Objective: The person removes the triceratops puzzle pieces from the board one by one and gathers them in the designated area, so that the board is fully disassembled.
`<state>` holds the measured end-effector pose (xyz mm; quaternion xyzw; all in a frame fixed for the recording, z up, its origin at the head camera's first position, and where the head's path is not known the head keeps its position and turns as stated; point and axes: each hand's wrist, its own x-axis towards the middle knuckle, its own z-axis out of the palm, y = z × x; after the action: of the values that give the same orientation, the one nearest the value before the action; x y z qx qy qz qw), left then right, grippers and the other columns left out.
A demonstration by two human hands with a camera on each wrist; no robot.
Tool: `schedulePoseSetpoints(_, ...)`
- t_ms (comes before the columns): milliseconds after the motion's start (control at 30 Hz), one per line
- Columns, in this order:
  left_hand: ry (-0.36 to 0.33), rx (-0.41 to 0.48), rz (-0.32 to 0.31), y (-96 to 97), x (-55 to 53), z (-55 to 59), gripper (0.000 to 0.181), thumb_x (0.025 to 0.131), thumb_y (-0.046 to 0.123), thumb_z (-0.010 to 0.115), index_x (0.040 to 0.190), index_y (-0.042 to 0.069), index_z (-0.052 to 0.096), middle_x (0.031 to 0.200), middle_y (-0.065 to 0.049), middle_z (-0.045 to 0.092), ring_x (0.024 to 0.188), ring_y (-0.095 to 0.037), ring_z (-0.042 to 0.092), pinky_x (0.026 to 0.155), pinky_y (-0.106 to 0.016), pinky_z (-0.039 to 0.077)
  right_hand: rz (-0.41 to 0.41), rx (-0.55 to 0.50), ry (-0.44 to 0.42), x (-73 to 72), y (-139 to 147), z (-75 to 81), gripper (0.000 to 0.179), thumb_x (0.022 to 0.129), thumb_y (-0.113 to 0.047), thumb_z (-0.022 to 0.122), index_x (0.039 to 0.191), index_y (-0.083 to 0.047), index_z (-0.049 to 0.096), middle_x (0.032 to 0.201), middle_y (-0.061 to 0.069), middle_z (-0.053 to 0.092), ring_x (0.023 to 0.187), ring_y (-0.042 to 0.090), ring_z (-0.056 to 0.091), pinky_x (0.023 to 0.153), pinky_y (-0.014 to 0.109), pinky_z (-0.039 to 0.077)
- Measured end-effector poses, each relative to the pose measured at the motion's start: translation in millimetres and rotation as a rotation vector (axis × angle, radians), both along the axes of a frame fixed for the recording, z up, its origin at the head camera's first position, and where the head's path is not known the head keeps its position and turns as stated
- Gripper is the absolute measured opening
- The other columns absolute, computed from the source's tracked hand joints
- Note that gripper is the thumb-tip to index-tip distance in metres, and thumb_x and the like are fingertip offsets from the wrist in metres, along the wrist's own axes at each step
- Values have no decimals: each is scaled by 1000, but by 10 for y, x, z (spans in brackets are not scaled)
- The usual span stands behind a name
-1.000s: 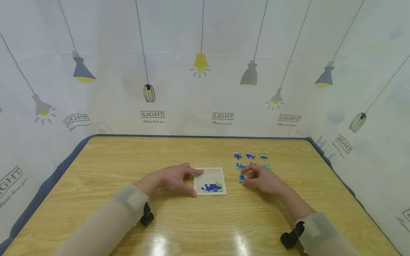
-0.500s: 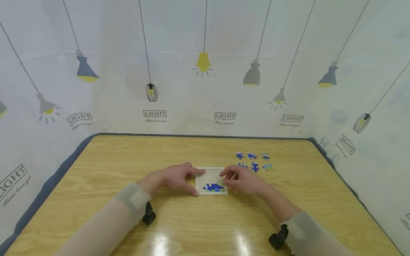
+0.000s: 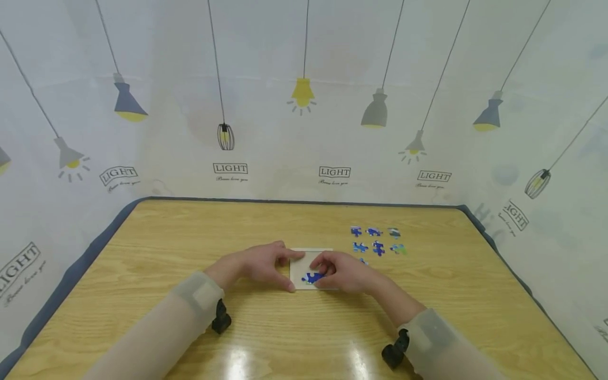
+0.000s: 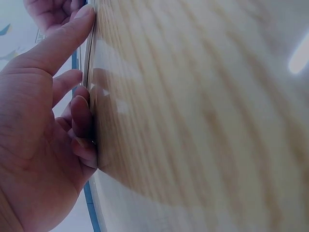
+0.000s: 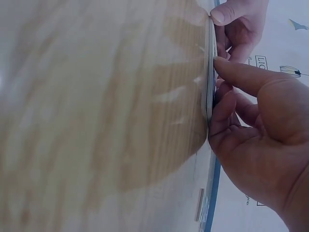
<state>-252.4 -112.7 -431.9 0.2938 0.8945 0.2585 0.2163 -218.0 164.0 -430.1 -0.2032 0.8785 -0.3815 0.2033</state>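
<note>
A square light-wood puzzle tray (image 3: 299,265) lies on the table in the head view. Blue jigsaw pieces (image 3: 311,277) sit along its near side, partly covered by my right hand. My left hand (image 3: 260,264) holds the tray's left side, the index finger at the far corner and the thumb at the near corner. Over the tray's right part is my right hand (image 3: 345,272), thumb and index finger curved apart around the blue pieces; nothing lifted shows between them. From the right wrist, the tray's edge (image 5: 208,72) looks flat on the table, with both hands against it.
Loose jigsaw pieces (image 3: 378,248) lie in rows right of the tray. One more piece (image 3: 363,261) shows just beyond my right hand. The wooden table (image 3: 214,221) ends at a dark blue edge (image 3: 304,201), with a lamp-print cloth (image 3: 285,137) behind.
My right hand has moved left from the loose pieces to over the tray, leaving a piece on the table there. My left hand keeps its hold; the view has shifted slightly.
</note>
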Motion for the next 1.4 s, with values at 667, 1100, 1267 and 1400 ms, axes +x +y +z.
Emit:
schedulePoseSetpoints(667,-21,-11,19,14,18,19,87,87,53,91,163,34,55,114,-1,55,104,-20,53,93,-39,43,-23,24,1,0,3,-7,23,98,-22,84,117,-14,75,104,0,69,95,18,59,88,34,49)
schedulePoseSetpoints(1100,-13,-9,11,10,8,30,87,87,53,92,163,33,55,111,-2,53,103,-20,51,91,-38,42,-9,15,6,-1,4,-1,26,98,-22,85,120,-11,74,105,2,67,93,18,56,86,34,48)
schedulePoseSetpoints(1267,-23,-15,19,9,4,25,88,87,54,92,164,35,54,113,-1,54,104,-20,52,94,-38,42,0,5,4,-12,9,-11,26,98,-22,85,119,-10,74,104,3,67,93,18,56,86,34,47)
schedulePoseSetpoints(1400,-30,-17,20,9,7,25,88,87,54,91,164,35,53,114,-1,55,105,-20,52,94,-39,42,0,2,-1,-15,16,-23,26,98,-22,84,118,-10,74,103,3,66,93,18,55,85,34,47)
